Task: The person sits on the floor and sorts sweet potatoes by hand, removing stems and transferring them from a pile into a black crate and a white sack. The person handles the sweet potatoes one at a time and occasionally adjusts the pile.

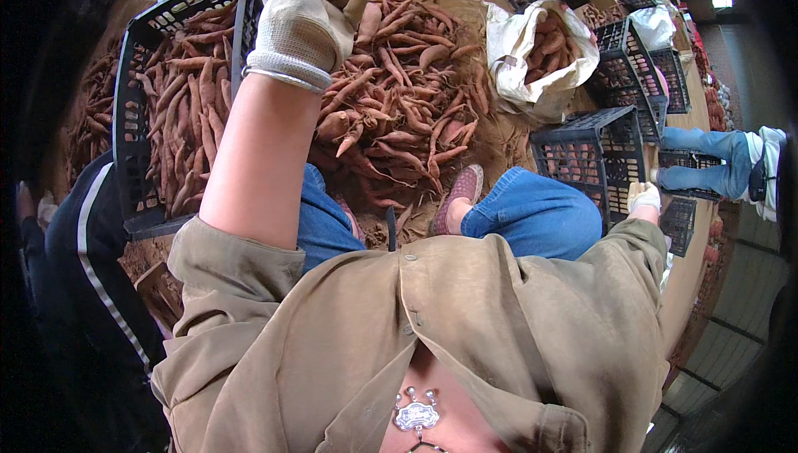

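My left hand, in a knitted work glove with a tan coating, is raised over the upper left of a loose pile of sweet potatoes. Its fingers are curled; no held object shows, but the inside of the hand is partly hidden. At the far right, my right hand, also gloved, is beside the edge of a black plastic crate. It is small in view, and its grip is unclear. Left of my left forearm stands another black plastic crate, filled with sweet potatoes.
A white woven sack of sweet potatoes stands beyond the pile. More black crates line the right side. A person in jeans is at the far right; another person's dark striped trouser leg is close on my left.
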Tool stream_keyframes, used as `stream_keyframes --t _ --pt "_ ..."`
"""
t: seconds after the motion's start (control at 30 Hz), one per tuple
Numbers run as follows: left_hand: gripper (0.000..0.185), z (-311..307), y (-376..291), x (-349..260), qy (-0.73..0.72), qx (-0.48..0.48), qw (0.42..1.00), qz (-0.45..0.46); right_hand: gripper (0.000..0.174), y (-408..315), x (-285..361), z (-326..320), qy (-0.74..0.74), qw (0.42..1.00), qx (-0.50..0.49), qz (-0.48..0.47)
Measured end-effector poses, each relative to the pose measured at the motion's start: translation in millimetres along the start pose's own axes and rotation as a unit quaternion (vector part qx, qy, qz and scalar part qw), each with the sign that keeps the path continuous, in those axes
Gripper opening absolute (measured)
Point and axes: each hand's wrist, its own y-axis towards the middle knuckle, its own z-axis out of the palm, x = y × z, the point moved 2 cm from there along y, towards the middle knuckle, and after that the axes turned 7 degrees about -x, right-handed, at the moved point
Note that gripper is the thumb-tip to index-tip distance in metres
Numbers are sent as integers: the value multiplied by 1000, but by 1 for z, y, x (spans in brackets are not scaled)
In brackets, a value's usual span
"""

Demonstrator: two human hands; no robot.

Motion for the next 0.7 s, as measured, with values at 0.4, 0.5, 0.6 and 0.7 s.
stream_keyframes --t 0.4,0.5,0.6,0.7 --pt "22 5 -9 2 -38 8 998 -40 41 -230 -122 240 -414 778 460 -111" --pt "20 0 0 -2 -60 34 997 -26 37 -366 -171 289 -499 567 598 -268" --pt "15 6 0 -3 -44 -31 999 -10 48 -513 -220 303 -501 471 643 -337" --pt "16 6 2 -1 -48 -20 999 -5 58 -602 -317 310 -405 378 754 -352"
